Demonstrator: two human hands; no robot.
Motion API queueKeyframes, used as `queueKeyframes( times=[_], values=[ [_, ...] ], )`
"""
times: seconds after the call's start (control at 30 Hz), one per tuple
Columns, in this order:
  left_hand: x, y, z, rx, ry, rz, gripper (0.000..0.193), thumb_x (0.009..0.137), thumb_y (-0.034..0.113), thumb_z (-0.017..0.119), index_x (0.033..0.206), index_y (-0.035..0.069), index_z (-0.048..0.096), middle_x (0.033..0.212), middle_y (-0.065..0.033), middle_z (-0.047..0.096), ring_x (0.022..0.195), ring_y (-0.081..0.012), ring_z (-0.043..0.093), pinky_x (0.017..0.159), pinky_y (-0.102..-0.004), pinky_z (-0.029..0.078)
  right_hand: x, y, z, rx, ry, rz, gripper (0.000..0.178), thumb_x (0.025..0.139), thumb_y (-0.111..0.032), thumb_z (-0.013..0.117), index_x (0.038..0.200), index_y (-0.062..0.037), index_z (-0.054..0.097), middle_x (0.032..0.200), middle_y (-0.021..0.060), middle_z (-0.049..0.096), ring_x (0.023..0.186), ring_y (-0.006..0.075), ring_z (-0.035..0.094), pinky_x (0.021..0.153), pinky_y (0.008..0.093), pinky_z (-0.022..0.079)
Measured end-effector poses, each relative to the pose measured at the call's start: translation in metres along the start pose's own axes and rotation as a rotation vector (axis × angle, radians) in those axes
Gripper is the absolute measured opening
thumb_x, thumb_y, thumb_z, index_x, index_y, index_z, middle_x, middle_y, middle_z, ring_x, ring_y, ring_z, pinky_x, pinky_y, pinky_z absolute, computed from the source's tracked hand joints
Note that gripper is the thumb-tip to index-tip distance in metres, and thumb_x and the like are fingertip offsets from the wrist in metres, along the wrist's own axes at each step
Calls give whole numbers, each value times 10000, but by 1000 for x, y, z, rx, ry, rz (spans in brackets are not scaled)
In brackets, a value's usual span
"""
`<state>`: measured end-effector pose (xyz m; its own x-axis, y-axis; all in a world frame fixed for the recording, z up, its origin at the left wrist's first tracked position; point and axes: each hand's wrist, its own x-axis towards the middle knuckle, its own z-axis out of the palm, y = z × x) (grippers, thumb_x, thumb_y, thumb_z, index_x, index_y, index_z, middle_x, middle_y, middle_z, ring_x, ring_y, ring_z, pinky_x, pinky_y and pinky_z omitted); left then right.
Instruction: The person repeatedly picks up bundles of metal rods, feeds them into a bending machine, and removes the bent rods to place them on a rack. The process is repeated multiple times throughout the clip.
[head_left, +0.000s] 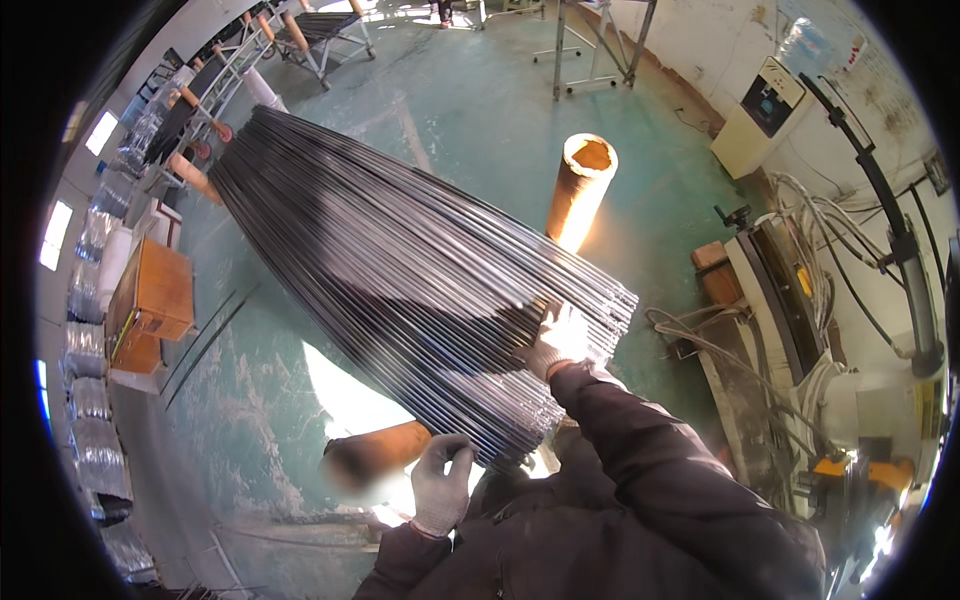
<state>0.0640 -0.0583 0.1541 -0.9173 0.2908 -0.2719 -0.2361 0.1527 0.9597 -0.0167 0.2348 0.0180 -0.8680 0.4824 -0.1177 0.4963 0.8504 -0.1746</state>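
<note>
A wide pile of long black tubes (400,250) runs from the far left toward me, its cut ends gathered at the near right. My right hand (560,335), in a pale knit glove, lies over the tubes close to those ends, with its fingers apart. Beside the pile's near edge is my left hand (440,492), gloved the same way. Its fingers are curled in toward the thumb, and anything between them is too small or hidden to make out. An upright brown cardboard post (580,195) stands against the far side of the pile; another brown post (380,455) is by my left hand.
At the right stands a machine (780,290) with loose hoses and cables. A water dispenser (765,110) is against the wall behind it. An orange-brown cabinet (160,290) and stacked wrapped bundles (95,440) line the left. Metal stands (600,50) are farther back on the green floor.
</note>
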Motion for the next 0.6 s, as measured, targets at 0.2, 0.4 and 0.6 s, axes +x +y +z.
queueKeyframes(
  times=[0.2, 0.4, 0.6],
  values=[
    [10, 14, 45, -103, 143, -132, 183, 1057, 27, 676, 1216, -63, 686, 1062, -109, 781, 986, -152, 730, 910, -304, 588, -1, 9, 20, -68, -144, -114, 516, 1021, -459, 746, 1311, -33, 720, 1283, 180, 715, 1256, 376, 658, 999, 487, 561],
    [15, 22, 90, -163, 97, -160, 196, 1045, -5, 669, 1232, -64, 669, 1074, -141, 782, 1007, -195, 758, 938, -333, 614, 19, 24, 19, 50, -262, -194, 292, 1055, -221, 632, 1227, -28, 768, 1151, 241, 810, 1083, 427, 795, 914, 526, 648],
    [17, 25, 87, -124, 113, -76, 201, 1049, 15, 655, 1228, -76, 661, 1088, -154, 792, 999, -195, 761, 933, -329, 614, 20, 21, -7, 142, -530, -178, 298, 958, -300, 823, 1147, -71, 855, 1120, 227, 830, 1081, 416, 804, 951, 497, 638]
  ],
)
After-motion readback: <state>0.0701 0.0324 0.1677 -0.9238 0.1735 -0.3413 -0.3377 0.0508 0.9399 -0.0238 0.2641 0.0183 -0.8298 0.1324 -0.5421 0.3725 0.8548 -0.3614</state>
